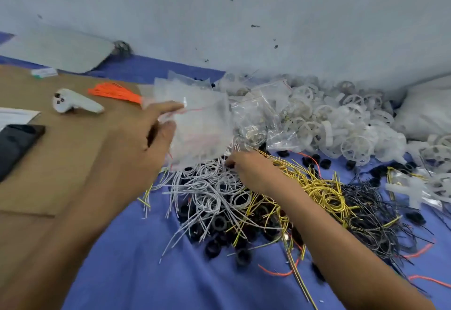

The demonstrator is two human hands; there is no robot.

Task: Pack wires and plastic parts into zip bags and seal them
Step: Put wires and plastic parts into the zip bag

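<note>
My left hand [144,136] holds a clear zip bag [202,126] with a red seal line, raised above the wire pile, thumb and fingers pinching its left edge. My right hand [251,168] reaches down into the tangle, fingers curled on something small and dark among the grey-white wires [210,192]; what it pinches is hidden. Yellow wires [317,187] and black wires [371,207] spread to the right. Black plastic rings [219,223] lie under the wires. White plastic wheels [341,126] are heaped behind.
Filled zip bags [266,114] lie behind the held bag. On the brown cardboard [61,153] at left sit a white controller [73,103], an orange wire bundle [114,92] and a dark phone [17,144]. A blue cloth [146,273] covers the surface; a wall rises behind.
</note>
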